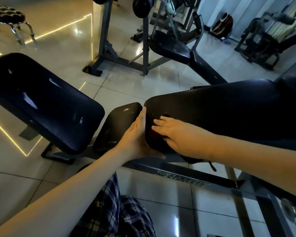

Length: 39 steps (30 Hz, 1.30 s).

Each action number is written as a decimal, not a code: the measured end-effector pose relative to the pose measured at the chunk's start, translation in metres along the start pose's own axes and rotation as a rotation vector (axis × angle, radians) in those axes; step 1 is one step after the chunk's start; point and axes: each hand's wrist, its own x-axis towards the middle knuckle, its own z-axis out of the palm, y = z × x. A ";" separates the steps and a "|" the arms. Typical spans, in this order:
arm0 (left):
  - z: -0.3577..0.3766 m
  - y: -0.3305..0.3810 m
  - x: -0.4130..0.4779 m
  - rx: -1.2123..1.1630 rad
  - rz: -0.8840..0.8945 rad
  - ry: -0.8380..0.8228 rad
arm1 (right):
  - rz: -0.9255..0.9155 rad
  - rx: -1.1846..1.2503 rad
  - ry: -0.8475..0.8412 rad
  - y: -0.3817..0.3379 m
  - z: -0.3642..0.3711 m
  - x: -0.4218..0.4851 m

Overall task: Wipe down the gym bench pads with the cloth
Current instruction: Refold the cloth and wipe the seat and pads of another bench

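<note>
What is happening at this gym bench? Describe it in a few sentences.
A person appears to be wiping the long back pad of a gym bench. The right hand presses a dark cloth flat onto the pad's near end. The left hand rests against that end's edge, next to the small seat pad. Another bench pad sits to the left, untouched.

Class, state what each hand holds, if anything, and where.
Right hand presses the cloth on the long pad; left hand braces that pad's end edge. Neither clearly grips.
</note>
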 end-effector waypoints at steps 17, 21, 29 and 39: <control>0.002 -0.001 -0.007 -0.025 0.011 0.097 | 0.064 0.033 0.031 0.017 -0.009 0.081; 0.002 -0.004 -0.005 0.023 -0.013 0.077 | -0.145 0.081 -0.042 0.000 -0.007 0.031; 0.000 -0.003 -0.005 -0.041 -0.024 0.076 | -0.124 0.161 -0.063 0.022 -0.009 0.039; -0.001 -0.003 -0.006 -0.049 -0.038 0.086 | 0.218 0.035 0.115 0.050 -0.012 0.116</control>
